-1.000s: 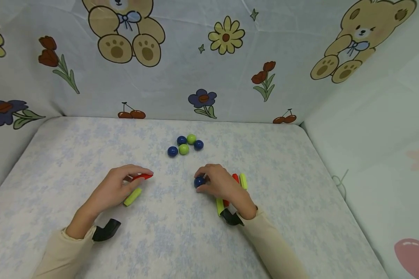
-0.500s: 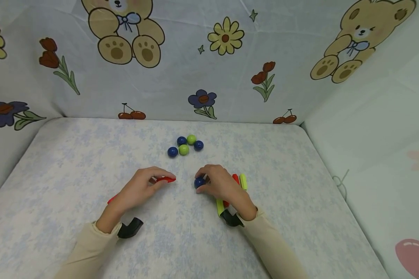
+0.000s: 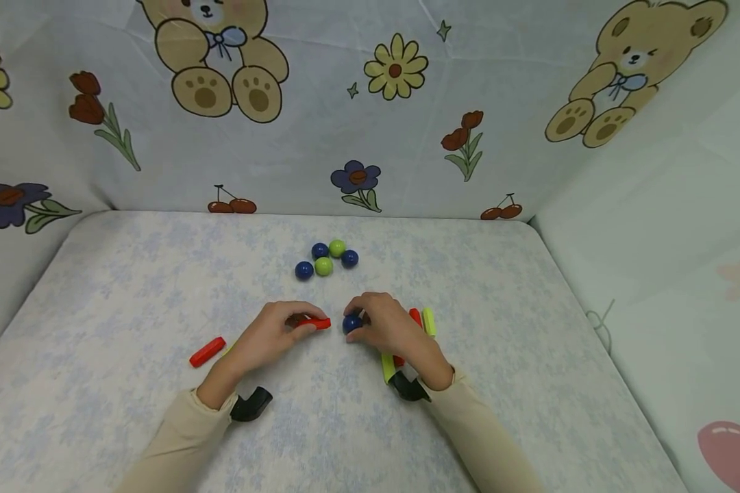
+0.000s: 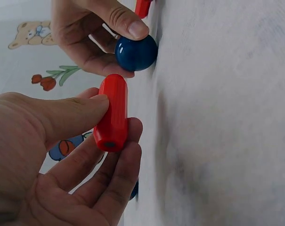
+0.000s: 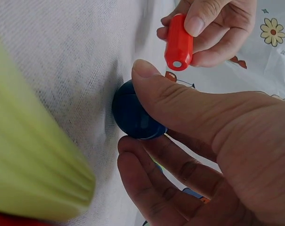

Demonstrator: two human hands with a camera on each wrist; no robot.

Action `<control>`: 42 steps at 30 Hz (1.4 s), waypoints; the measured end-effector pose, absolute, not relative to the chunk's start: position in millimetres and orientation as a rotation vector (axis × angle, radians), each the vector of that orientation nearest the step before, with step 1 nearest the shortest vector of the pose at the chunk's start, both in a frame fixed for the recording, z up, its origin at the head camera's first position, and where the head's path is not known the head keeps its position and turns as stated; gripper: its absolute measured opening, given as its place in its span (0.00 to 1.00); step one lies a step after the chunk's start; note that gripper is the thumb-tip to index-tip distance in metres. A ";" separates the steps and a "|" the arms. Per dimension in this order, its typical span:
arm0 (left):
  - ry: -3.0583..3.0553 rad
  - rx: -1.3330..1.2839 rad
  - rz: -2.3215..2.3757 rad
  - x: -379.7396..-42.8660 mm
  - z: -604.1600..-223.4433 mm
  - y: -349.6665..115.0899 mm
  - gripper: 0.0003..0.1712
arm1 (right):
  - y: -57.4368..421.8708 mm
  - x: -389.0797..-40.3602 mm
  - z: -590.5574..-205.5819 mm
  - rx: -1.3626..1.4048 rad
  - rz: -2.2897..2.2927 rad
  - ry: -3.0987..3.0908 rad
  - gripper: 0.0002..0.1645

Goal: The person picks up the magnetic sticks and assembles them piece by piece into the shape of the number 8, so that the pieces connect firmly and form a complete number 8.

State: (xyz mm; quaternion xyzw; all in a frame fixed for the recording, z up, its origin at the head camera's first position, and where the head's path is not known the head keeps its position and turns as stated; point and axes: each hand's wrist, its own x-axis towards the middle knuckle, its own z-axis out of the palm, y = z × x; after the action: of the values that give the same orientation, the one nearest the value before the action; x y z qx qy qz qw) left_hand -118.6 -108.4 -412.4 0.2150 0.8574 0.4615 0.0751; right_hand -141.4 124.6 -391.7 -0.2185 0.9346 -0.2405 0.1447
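My left hand (image 3: pixel 271 339) pinches a short red plastic rod (image 3: pixel 317 322) between thumb and fingers. In the right wrist view, the end of this rod (image 5: pixel 179 47) facing the ball shows a grey disc. Opposite it, my right hand (image 3: pixel 390 322) holds a glossy dark blue ball (image 3: pixel 352 324) low at the cloth. Thumb and fingers grip that ball (image 4: pixel 137 52) from two sides in the left wrist view. A small gap separates rod and ball. Under the right wrist lie a yellow-green rod (image 3: pixel 388 368) and a red rod (image 3: pixel 399 359), both partly hidden.
Several blue and green balls (image 3: pixel 323 266) sit grouped farther back. A loose red rod (image 3: pixel 207 352) lies left, beside a mostly covered yellow-green rod (image 3: pixel 229 347). Another red rod (image 3: pixel 416 317) and yellow-green rod (image 3: pixel 429 322) lie right of my right hand. A printed cloth wall (image 3: pixel 308 137) rises behind.
My left hand has moved right with the red rod, close to the blue ball. The loose red rod on the left has come into view. My right hand stays in place.
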 end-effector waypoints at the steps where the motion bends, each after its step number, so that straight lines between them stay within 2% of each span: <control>1: 2.564 0.650 1.392 -119.2 -412.7 -106.7 0.11 | 124.6 -141.3 -391.8 -0.630 -0.693 2.692 0.20; 42: 2.540 0.643 1.372 -122.4 -424.4 -90.5 0.13 | 127.6 -142.7 -393.6 -0.684 -0.720 2.672 0.22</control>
State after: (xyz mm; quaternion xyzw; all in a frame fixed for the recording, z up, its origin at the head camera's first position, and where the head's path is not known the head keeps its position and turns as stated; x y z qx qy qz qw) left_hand -122.4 -90.5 -424.4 0.2165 0.8552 0.4619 0.0922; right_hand -142.7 127.6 -393.6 -0.2374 0.9275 -0.2498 0.1448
